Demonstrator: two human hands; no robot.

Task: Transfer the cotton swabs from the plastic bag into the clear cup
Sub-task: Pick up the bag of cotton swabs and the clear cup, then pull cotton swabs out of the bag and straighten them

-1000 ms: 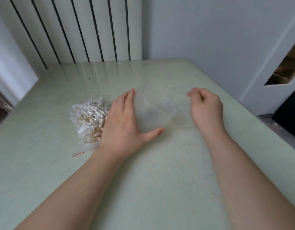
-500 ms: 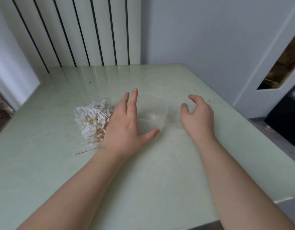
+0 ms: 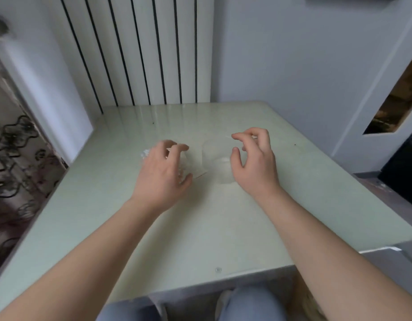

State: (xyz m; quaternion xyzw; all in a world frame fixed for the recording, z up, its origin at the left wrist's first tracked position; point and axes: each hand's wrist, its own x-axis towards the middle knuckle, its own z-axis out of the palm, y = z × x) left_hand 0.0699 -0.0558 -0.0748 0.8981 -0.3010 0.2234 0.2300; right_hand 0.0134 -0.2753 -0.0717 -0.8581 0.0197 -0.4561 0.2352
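Observation:
The plastic bag of cotton swabs (image 3: 183,163) lies on the pale green table (image 3: 200,228), mostly hidden under my left hand (image 3: 162,172). That hand arches over the bag with fingers and thumb curled round it. Only white swab tips (image 3: 144,154) and the bag's red seal strip (image 3: 201,174) show at the edges. The clear cup (image 3: 215,159) stands upright just right of the bag. My right hand (image 3: 253,163) hovers at the cup's right side, fingers loosely bent, holding nothing.
A white radiator (image 3: 142,49) and grey wall stand behind the table's far edge. The near table edge (image 3: 223,280) is close to my knees. A patterned curtain (image 3: 12,158) hangs at the left, and a doorway (image 3: 397,100) is at the right.
My left hand left the cup's side, moved left over the bag and curled its fingers. My right hand shifted closer to the cup. The camera tilted up and back.

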